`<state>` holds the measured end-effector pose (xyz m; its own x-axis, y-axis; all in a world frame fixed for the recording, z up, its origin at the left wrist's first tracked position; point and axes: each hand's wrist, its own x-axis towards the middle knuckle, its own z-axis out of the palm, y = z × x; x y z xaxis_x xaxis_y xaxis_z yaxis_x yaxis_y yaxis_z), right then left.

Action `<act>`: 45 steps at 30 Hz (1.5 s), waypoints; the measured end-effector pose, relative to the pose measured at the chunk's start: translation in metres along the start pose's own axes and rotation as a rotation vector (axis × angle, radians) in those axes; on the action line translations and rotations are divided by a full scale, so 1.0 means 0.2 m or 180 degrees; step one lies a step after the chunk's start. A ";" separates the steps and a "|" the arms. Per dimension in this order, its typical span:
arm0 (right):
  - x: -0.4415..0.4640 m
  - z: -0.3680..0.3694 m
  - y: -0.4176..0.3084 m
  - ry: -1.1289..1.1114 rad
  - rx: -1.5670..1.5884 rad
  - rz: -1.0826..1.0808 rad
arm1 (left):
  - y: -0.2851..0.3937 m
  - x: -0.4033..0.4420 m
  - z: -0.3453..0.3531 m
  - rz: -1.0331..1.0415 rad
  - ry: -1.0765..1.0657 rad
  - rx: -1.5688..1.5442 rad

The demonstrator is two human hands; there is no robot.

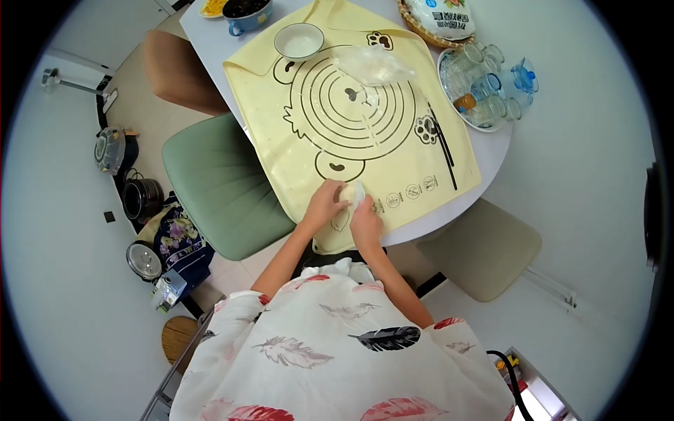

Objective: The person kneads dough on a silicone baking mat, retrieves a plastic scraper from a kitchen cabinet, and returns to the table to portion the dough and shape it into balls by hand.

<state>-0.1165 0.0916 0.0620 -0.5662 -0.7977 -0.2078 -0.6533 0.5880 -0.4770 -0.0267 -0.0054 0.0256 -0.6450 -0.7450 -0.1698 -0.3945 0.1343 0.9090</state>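
Near the front edge of the yellow silicone mat, both hands meet around a small, pale, flat piece that looks like a dough wrapper. My left hand has its fingers curled and pinched at the piece's left side. The fingers of my right hand are closed on its right edge. Further up on the mat lie a clear plastic bag with something pale in it, a white bowl and a pair of black chopsticks. Fingers partly hide the wrapper.
On the right, a tray holds several glasses and a blue-lidded jug. A basket with a white package sits behind it. A blue cup with dark contents is at the far left. Green chair and beige stool flank the table.
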 end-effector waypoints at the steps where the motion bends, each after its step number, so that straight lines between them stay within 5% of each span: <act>1: 0.00 0.02 0.01 -0.0007 -0.0025 0.0024 | 0.00 0.01 0.01 0.0197 0.0024 0.0063; 21: 0.36 0.11 -0.03 0.0168 -0.0381 -0.0059 | -0.06 0.08 0.00 0.0120 -0.0132 0.0129; 28: -0.02 0.08 0.08 -0.0091 -0.0466 -0.0206 | -0.06 0.11 -0.04 0.0063 -0.0209 0.0111; 30: 0.02 0.09 0.11 0.0276 -0.0295 0.0310 | -0.06 0.11 -0.07 0.0009 -0.0289 -0.0035; 33: 0.08 0.00 0.12 0.0246 0.0075 0.0373 | -0.07 0.16 -0.12 0.0624 -0.0482 0.0929; 36: 0.14 -0.16 0.15 0.0625 0.0432 0.0397 | 0.03 0.14 -0.13 0.1073 -0.0353 0.0830; 40: 0.30 -0.25 0.30 0.1089 0.0747 0.0864 | 0.06 0.11 -0.11 0.0840 -0.0696 0.1230; 44: 0.39 -0.24 0.37 0.0509 0.0775 0.1391 | 0.01 0.14 -0.11 0.1020 -0.0778 0.1055; 45: 0.36 -0.23 0.33 0.1149 -0.0059 0.1246 | -0.01 0.15 -0.12 0.1260 -0.0707 0.0866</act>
<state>-0.2233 0.0786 0.0552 -0.9042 -0.4230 -0.0585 -0.3654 0.8373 -0.4067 -0.0299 -0.0432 0.0278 -0.8906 -0.4504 0.0631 -0.2290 0.5640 0.7934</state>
